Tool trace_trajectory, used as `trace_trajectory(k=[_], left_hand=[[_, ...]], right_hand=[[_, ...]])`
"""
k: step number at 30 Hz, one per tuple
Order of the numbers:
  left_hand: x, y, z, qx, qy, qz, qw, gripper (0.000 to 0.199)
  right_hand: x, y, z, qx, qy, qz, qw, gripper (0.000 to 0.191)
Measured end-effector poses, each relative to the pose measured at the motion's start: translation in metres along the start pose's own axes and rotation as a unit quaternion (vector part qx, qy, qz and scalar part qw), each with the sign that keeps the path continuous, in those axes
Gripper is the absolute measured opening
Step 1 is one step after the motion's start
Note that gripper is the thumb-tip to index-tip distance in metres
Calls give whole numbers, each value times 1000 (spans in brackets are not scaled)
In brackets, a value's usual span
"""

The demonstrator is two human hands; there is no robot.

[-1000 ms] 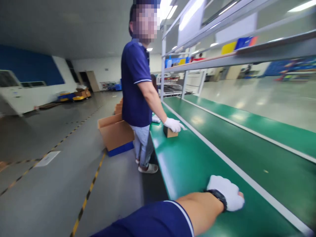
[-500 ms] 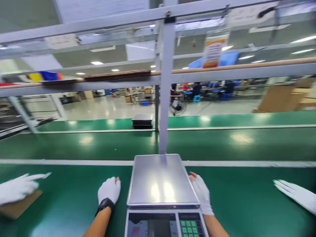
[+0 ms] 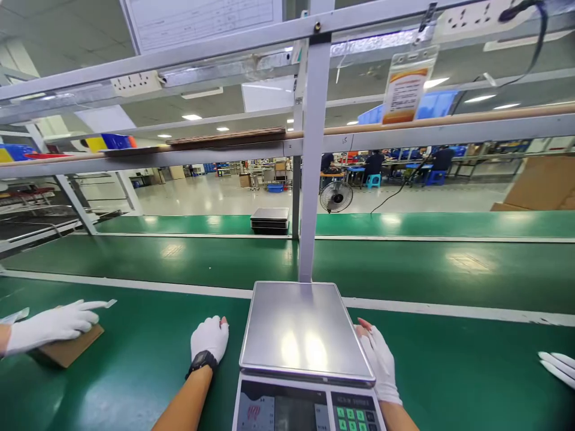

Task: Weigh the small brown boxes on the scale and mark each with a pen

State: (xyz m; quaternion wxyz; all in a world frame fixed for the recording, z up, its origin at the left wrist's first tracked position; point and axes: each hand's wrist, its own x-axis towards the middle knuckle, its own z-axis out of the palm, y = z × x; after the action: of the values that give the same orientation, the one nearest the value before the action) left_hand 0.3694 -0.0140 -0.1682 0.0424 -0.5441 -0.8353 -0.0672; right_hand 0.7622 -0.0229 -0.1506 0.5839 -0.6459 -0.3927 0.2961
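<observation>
A digital weighing scale (image 3: 308, 329) with a bare metal platform stands in front of me, its display and green number keys facing me. My left hand (image 3: 209, 339), in a white glove with a dark watch at the wrist, rests on the green surface left of the scale. Its fingers curl under, and nothing shows in them. At the platform's right side lies my right hand (image 3: 378, 362), also gloved with bare fingertips. Those fingers reach forward along the edge and appear to touch it; the thumb is hidden.
Another person's gloved hand (image 3: 56, 326) at left lies over a brown cardboard box (image 3: 74, 350), with a small clear piece at its fingertip. A further gloved hand (image 3: 559, 366) shows at right. A metal post (image 3: 311, 179) rises behind the scale. Stacked scales (image 3: 269, 220) stand farther back.
The view has shifted, so most things sit slightly farther right. Both my hands keep their places beside the scale. The hand at far right shows less now.
</observation>
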Motion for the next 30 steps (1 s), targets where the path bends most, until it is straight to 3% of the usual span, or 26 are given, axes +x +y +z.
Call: trace_trajectory(k=[2, 6, 11, 16, 30], left_hand=[[0, 0, 0, -3, -2, -2, 1000, 39], [0, -1, -1, -6, -3, -1, 1000, 39], [0, -1, 0, -13, 2, 0, 1000, 38], [1, -2, 3, -20, 2, 0, 1000, 37], [2, -3, 5, -26, -4, 8, 1000, 38]], right_hand=[[0, 0, 1, 5, 8, 7, 1000, 56], [0, -1, 0, 17, -44, 25, 999, 53], [-1, -1, 0, 11, 8, 31, 999, 55], [-1, -2, -1, 13, -34, 26, 999, 49], [-6, -7, 0, -7, -16, 29, 999, 52]])
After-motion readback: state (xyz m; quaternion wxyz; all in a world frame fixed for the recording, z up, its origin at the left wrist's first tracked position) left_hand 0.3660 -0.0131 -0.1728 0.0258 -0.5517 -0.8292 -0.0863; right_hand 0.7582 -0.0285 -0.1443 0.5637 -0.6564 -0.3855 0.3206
